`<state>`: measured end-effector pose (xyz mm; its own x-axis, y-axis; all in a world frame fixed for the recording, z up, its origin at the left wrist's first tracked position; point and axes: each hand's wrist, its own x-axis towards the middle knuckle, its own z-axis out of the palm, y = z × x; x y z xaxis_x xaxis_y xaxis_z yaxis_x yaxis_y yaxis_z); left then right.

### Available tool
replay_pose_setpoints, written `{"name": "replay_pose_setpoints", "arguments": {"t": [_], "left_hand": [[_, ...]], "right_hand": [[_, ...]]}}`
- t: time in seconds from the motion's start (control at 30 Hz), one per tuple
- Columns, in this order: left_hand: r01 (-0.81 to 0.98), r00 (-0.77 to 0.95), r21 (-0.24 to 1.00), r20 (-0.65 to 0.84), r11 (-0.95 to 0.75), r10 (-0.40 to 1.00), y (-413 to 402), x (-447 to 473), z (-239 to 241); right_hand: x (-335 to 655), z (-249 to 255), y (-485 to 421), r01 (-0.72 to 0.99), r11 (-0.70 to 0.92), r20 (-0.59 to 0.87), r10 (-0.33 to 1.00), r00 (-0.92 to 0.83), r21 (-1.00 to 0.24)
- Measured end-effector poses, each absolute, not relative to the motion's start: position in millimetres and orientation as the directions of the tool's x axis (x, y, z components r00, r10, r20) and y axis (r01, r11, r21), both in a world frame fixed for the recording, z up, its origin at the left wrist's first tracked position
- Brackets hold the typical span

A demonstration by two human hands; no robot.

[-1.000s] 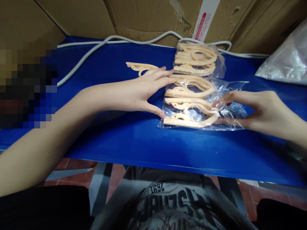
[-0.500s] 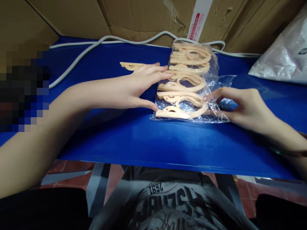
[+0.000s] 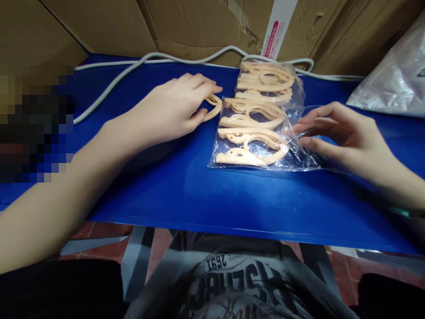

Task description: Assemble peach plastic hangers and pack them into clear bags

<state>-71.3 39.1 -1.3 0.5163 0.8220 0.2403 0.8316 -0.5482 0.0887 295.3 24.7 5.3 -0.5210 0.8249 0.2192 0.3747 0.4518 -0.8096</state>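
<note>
My left hand (image 3: 186, 104) is closed around a loose beige folding hanger (image 3: 215, 108). Its curved end shows past my fingers; the rest is hidden under the hand. Just right of it lies a clear plastic bag (image 3: 312, 161) with several beige folding hangers (image 3: 252, 156) inside, flat on the blue table. My right hand (image 3: 338, 133) is at the bag's loose right end, thumb and fingers apart, fingertips touching the film. A second clear bag of beige hangers (image 3: 265, 82) lies behind the first, against it.
The blue table (image 3: 186, 190) has its front edge close to my body. Along its back runs a white cable (image 3: 133, 66), before a cardboard box (image 3: 195, 26). A white plastic bag (image 3: 395, 75) stands at the back right. The left edge is pixelated.
My left hand has left the bag, moved left and closed on the loose hanger, whose curved end now points right. My right hand has shifted slightly right and its fingers have spread.
</note>
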Motion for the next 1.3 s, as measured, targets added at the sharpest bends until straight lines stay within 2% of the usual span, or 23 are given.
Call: {"name": "replay_pose_setpoints", "arguments": {"t": [0.07, 0.17, 0.27, 0.37, 0.5, 0.63, 0.8, 0.97, 1.1, 1.3], "left_hand": [[0.89, 0.433, 0.074, 0.179, -0.451, 0.884, 35.5, -69.3, 1.0], [0.941, 0.323, 0.063, 0.128, -0.333, 0.938, 31.3, -65.1, 6.0], [0.958, 0.285, 0.014, 0.091, -0.288, 0.954, 28.6, -58.5, 11.7], [0.967, 0.255, -0.03, 0.042, -0.254, 0.966, 25.3, -52.3, 17.8], [0.945, 0.327, 0.003, 0.062, -0.328, 0.943, 25.3, -57.0, 16.2], [0.89, 0.446, 0.015, 0.167, -0.455, 0.879, 39.5, -75.6, -2.8], [0.84, 0.512, 0.046, 0.262, -0.541, 0.818, 45.2, -82.1, -12.5], [0.841, 0.494, 0.121, 0.226, -0.527, 0.84, 35.4, -71.3, -2.1], [0.85, 0.462, 0.175, 0.205, -0.497, 0.863, 42.1, -74.1, -7.6], [0.907, 0.34, 0.175, 0.234, -0.383, 0.911, 46.6, -78.3, -17.1]], "right_hand": [[292.9, 7.4, 21.7, 0.326, 0.329, 0.161, 0.879, -0.449, -0.886], [290.9, 9.4, 18.5, 0.304, 0.214, 0.1, 0.931, -0.35, -0.928], [289.9, 10.2, 18.1, 0.318, 0.189, 0.083, 0.944, -0.32, -0.929], [289.2, 9.7, 18.9, 0.396, 0.228, 0.077, 0.929, -0.362, -0.89], [289.7, 7.1, 19.6, 0.481, 0.26, 0.047, 0.91, -0.412, -0.837], [290.4, 4.6, 21.3, 0.489, 0.293, 0.027, 0.877, -0.48, -0.822], [289.2, 7.2, 23.0, 0.439, 0.252, -0.017, 0.852, -0.523, -0.862], [292.8, 8.8, 23.4, 0.385, 0.164, -0.031, 0.891, -0.453, -0.908], [294.3, 13.9, 19.1, 0.331, 0.178, 0.045, 0.927, -0.373, -0.927], [287.3, 22.7, 6.7, 0.32, 0.403, 0.307, 0.9, -0.31, -0.858]]}}
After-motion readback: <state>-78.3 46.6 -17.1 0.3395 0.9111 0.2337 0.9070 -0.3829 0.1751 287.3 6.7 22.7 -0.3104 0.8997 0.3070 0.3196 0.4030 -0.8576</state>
